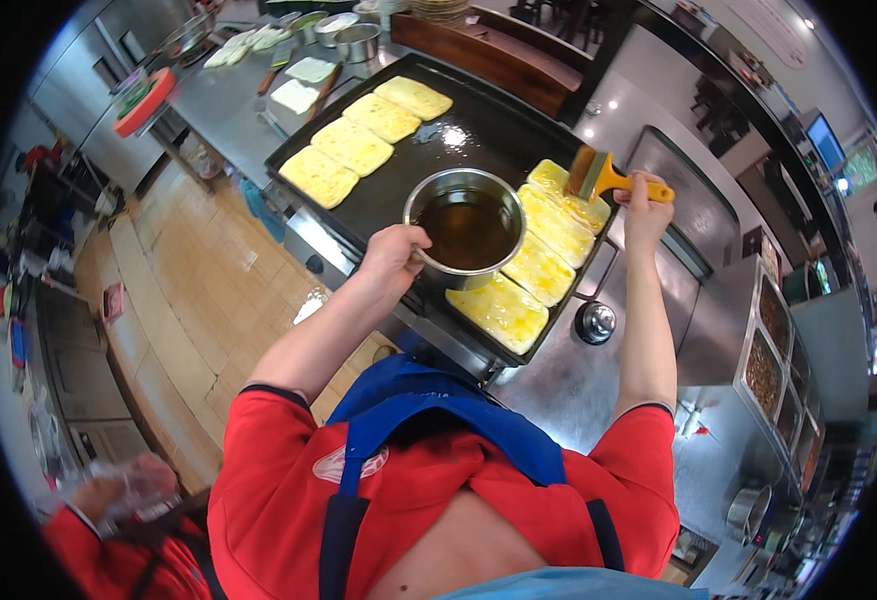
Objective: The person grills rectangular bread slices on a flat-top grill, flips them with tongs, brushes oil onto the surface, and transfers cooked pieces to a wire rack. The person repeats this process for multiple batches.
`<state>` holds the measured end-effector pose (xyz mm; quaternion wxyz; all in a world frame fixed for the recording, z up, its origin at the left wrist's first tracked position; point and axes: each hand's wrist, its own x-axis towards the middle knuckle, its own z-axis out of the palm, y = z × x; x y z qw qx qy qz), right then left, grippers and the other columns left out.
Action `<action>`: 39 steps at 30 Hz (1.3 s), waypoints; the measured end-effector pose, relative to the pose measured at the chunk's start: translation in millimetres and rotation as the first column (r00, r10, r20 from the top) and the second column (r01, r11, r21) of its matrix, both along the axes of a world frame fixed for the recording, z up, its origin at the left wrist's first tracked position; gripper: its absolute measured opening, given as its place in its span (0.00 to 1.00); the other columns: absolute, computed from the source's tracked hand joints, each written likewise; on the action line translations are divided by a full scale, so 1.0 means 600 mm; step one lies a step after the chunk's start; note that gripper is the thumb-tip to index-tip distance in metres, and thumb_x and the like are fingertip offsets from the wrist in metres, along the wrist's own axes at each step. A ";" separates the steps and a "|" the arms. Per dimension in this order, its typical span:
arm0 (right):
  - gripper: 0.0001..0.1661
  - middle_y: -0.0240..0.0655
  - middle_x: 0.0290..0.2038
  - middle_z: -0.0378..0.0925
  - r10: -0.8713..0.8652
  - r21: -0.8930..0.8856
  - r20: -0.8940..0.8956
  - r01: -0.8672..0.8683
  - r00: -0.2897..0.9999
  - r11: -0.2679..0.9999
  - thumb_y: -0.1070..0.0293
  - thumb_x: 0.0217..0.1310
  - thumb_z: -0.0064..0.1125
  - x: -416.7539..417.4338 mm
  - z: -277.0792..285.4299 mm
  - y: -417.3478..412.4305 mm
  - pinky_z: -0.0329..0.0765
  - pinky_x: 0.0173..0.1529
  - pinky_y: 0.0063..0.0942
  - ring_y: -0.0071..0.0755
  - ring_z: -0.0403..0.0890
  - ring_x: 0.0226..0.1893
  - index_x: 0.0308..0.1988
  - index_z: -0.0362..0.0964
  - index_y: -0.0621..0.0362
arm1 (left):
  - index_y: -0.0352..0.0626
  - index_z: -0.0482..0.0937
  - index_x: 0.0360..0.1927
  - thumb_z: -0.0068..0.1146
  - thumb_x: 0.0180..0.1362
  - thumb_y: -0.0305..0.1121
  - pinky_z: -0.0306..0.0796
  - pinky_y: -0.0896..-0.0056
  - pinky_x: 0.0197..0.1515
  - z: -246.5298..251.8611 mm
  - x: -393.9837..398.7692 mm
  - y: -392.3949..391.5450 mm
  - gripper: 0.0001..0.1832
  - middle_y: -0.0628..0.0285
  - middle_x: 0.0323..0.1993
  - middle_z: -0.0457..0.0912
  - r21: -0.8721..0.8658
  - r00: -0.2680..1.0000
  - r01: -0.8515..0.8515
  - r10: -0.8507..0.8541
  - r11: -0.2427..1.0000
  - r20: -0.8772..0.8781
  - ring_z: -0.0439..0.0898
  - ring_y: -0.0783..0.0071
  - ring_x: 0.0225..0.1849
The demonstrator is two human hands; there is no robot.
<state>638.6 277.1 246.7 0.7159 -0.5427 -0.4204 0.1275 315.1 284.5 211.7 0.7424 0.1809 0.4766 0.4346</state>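
Observation:
My left hand [396,255] grips the rim of a round steel pot [468,279] of brown liquid, probably oil, held above the griddle's front part. In my right hand [645,206] is the yellow handle of a wide pastry brush [590,174]. Its bristles are over the farthest flatbread [551,178] of the right-hand row, seemingly touching it. Several flatbreads [497,309] in that row look glossy and yellow-streaked. Another row of flatbreads [352,148], lightly browned, lies along the left side of the black flat griddle [476,112].
A steel call bell [595,322] stands right of the griddle. Raw dough pieces [295,96] and metal bowls [357,43] occupy the counter at the back left. Food trays [762,375] sit far right. Another person's red sleeve and plastic-covered hand [127,487] show at lower left.

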 end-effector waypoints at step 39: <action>0.09 0.35 0.21 0.75 -0.264 -0.142 0.147 0.284 0.953 0.948 0.68 0.54 0.52 -0.355 -0.019 0.171 0.74 0.25 0.20 0.26 0.76 0.18 0.32 0.72 0.63 | 0.43 0.66 0.24 0.50 0.35 0.16 0.56 0.78 0.19 0.012 -0.389 0.305 0.12 0.68 0.20 0.66 0.054 0.973 0.227 -0.229 0.972 0.028 0.65 0.79 0.18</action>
